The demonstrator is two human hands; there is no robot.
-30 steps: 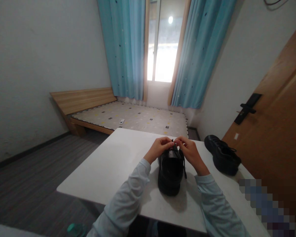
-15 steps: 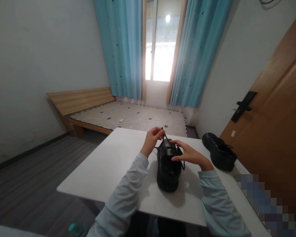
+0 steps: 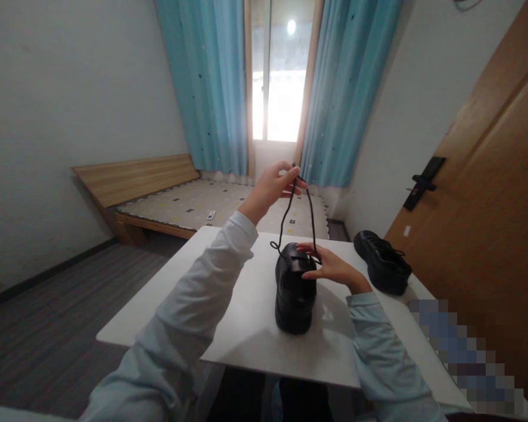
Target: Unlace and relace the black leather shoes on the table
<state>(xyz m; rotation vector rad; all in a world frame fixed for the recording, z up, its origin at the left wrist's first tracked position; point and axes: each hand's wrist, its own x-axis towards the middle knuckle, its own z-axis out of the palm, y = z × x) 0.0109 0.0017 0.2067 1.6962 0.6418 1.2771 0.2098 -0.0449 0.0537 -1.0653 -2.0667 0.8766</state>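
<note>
Bed [image 3: 171, 211]: wooden-framed, with a patterned mattress, placed beyond the table.

Table [image 3: 246, 328]: white; a pair of black shoes is carried on it.

First shoe [image 3: 293, 305]: set upright near the middle, heel turned to the wearer of the camera, toe pointed away.

Second shoe [image 3: 382, 264]: stood apart at the right side, by the door [image 3: 479, 176], and touched by neither hand.

Left hand [image 3: 273, 184]: held above and beyond the first shoe; its grip is closed in a pinch on the lace.

Right hand [image 3: 337, 269]: laid at the right side of the shoe opening; thumb and fingers are parted, and whether any strand is caught there cannot be told.

Lace [image 3: 283, 223]: two strands are stretched between shoe and left hand, with a small curl at the left. No bow is seen; the fastening is judged unfinished. How many eyelets are threaded cannot be made out.
</note>
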